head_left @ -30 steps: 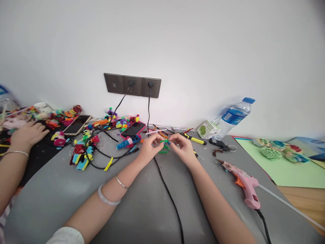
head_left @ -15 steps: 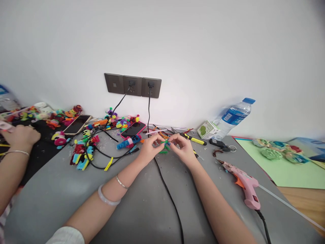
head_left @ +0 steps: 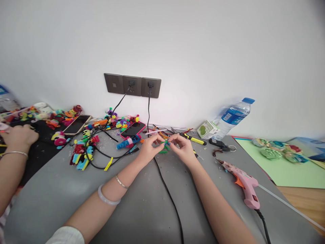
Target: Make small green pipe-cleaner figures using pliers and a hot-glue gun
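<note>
Between my two hands is a small green fuzzy piece, seemingly pipe cleaner [head_left: 163,152], partly hidden by the fingers. My left hand [head_left: 151,148] pinches it from the left with thumb and forefinger. From the right, my right hand [head_left: 182,147] pinches the same piece, its fingertips nearly touching the left ones. Just behind the hands lie scissors [head_left: 173,130] and loose thin stems, with a yellow-and-black tool [head_left: 195,138] to their right. A blue and pink fuzzy roll [head_left: 128,142] rests left of my left hand.
A pink glue gun [head_left: 245,184] lies at right, its black cord trailing forward. A bottle [head_left: 235,117], juice carton [head_left: 207,129] and keys [head_left: 223,145] stand or lie near the wall. Cables [head_left: 167,189], phones [head_left: 77,124] and fuzzy figures spread leftward. Another person's hand [head_left: 21,137] is far left.
My hands stay almost still, both pinching the green piece. The other person's hand at far left has shifted slightly left.
</note>
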{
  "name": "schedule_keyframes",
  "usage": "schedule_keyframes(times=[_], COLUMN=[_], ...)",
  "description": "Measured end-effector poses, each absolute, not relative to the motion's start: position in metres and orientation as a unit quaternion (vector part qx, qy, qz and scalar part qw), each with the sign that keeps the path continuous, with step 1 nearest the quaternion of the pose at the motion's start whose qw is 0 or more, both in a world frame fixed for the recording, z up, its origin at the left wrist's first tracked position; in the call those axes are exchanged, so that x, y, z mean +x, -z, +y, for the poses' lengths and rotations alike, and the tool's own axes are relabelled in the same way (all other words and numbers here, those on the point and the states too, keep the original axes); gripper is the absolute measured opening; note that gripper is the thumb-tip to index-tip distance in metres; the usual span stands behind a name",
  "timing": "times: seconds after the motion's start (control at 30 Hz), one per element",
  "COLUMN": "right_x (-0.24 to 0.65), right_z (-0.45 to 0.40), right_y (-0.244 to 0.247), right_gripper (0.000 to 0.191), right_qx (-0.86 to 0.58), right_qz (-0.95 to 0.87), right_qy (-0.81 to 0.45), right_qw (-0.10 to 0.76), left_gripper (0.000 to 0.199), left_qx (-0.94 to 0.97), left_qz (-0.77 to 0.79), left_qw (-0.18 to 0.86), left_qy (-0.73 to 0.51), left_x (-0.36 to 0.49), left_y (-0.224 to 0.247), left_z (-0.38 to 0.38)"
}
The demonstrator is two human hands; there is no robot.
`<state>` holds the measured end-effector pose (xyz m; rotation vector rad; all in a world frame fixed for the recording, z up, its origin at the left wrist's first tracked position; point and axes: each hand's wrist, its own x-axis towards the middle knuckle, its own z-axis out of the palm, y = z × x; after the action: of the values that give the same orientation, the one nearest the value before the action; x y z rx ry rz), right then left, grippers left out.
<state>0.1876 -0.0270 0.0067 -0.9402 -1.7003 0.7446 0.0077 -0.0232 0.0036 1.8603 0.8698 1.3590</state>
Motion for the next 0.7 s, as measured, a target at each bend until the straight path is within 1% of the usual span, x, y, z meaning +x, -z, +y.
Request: schedule_keyframes(times=[0.7], right_x=[0.1895], right_z=[-0.0262], right_y=[-0.005], right_gripper=[0.005], right_qx=[-0.388], right_qz=[-0.703], right_qy=[-0.323], right_qw=[0.5], left_gripper=[0.002], left_qx=[0.712], left_qz=[0.334], left_qw=[0.334], left_qy=[-0.52], left_x=[0.0084], left_y=[-0.0022], left_z=[-0.0233])
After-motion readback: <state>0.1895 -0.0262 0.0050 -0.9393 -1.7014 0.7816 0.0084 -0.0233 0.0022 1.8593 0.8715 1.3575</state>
